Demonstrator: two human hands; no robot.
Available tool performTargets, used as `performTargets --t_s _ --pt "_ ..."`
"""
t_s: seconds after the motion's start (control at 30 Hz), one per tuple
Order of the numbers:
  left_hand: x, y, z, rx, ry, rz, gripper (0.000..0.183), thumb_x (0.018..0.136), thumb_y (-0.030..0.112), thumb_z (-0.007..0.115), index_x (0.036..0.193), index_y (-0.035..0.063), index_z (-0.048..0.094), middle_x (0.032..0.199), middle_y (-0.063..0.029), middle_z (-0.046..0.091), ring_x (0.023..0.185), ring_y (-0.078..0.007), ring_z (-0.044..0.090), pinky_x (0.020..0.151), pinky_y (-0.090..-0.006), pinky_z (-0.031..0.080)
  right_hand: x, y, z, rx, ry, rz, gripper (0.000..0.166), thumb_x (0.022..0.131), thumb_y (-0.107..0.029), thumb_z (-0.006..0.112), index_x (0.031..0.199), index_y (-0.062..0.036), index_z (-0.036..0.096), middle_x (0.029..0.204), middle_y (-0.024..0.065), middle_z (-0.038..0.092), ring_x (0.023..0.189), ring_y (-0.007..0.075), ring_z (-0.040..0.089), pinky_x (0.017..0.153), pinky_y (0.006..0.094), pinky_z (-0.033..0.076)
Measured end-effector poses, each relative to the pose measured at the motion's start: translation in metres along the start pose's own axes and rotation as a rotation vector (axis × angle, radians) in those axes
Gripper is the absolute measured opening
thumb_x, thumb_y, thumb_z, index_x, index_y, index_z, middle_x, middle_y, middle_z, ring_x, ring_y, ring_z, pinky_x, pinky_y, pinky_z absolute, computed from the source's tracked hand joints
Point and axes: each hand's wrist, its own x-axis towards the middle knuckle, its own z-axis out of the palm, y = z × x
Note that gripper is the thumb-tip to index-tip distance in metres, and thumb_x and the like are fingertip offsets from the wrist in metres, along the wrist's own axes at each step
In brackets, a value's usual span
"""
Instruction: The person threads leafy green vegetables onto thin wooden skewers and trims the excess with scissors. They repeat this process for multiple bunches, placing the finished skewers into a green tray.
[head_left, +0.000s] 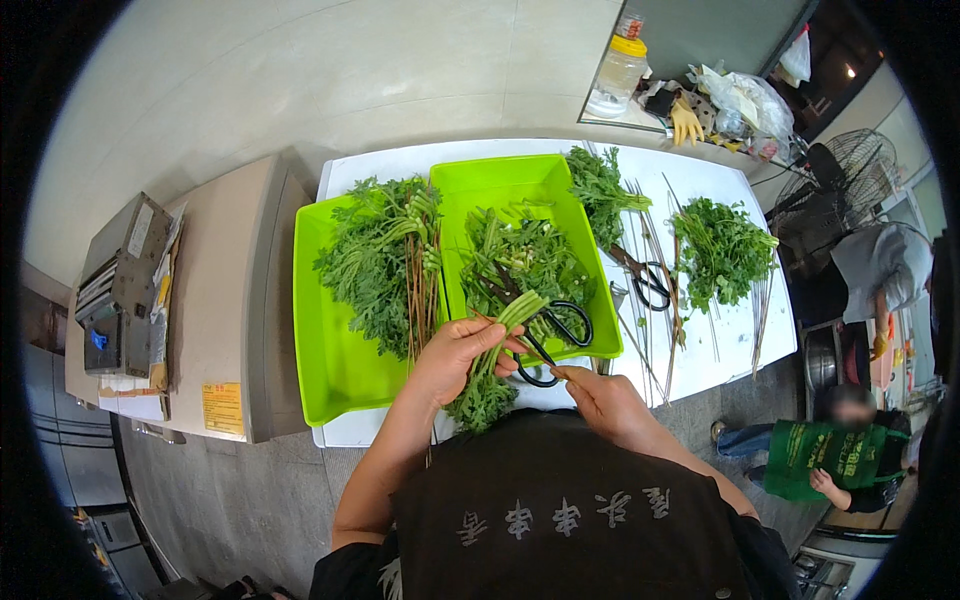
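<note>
My left hand (465, 352) grips a small bunch of leafy greens (517, 311), its pale cut stems pointing up and its leaves hanging near my apron. My right hand (600, 394) pinches the end of a thin brown skewer (534, 343) that runs across to the stems. Black-handled scissors (566, 322) rest on the near edge of the right green tray (499, 172), behind my hands. Loose leaves and stem scraps (540, 255) lie in that tray. The left green tray (319, 375) holds bunches of greens (367, 262) threaded on skewers.
A second pair of scissors (651, 285), loose skewers and a skewered leafy bunch (724, 251) lie on the white table (776, 322). A beige cabinet (225, 300) stands left, a wire fan (840, 180) at right. Two people (832, 457) (885, 270) are at the right.
</note>
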Motion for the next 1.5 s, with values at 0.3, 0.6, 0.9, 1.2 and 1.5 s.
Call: performTargets --t_s 0.3,0.6,0.9,1.2,1.5 --pt "0.016 -0.019 -0.016 0.027 0.121 -0.034 0.034 0.096 0.024 0.059 0.110 -0.0059 0.063 0.094 -0.0132 0.067 0.077 -0.0191 0.064 0.067 -0.0308 0.052 0.062 0.054 0.020 -0.311 0.175 -0.042 0.043 0.083 -0.022 0.068 0.119 -0.0028 0.054 0.105 0.0197 0.060 0.102 0.0386 0.057 0.088 0.0454 0.047" --pt "0.018 -0.032 -0.024 0.021 0.225 -0.027 0.031 0.097 0.024 0.057 0.107 -0.0048 0.063 0.093 -0.0111 0.065 0.072 -0.0187 0.060 0.062 -0.0310 0.050 0.089 0.066 0.035 -0.342 0.091 0.028 0.072 0.074 -0.025 0.075 0.133 -0.0053 0.039 0.116 0.0238 0.054 0.103 0.0450 0.056 0.090 0.0474 0.047" --pt "0.017 -0.024 -0.030 -0.039 0.287 0.006 0.024 0.094 0.021 0.062 0.102 -0.0020 0.064 0.089 -0.0095 0.064 0.070 -0.0180 0.057 0.058 -0.0300 0.045 0.106 0.078 -0.023 0.246 -0.247 0.199 0.061 0.077 -0.043 0.077 0.119 -0.0046 0.055 0.083 0.0131 0.064 0.077 0.0249 0.064 0.068 0.0371 0.050" --pt "0.024 -0.011 -0.027 -0.116 0.276 -0.010 0.025 0.093 0.024 0.064 0.101 0.0005 0.065 0.089 -0.0074 0.064 0.071 -0.0160 0.056 0.058 -0.0281 0.046 0.058 0.035 -0.029 0.325 -0.186 0.020 0.061 0.093 -0.058 0.050 0.103 0.0017 0.054 0.084 0.0081 0.056 0.083 0.0198 0.054 0.075 0.0317 0.043" --pt "0.025 -0.011 -0.010 -0.118 0.257 -0.017 0.024 0.092 0.024 0.065 0.101 0.0019 0.067 0.086 -0.0064 0.064 0.065 -0.0145 0.055 0.056 -0.0278 0.044 0.077 0.026 -0.003 0.243 -0.196 0.042 0.070 0.086 -0.065 0.058 0.102 0.0032 0.060 0.079 0.0159 0.062 0.076 0.0250 0.060 0.070 0.0372 0.049"
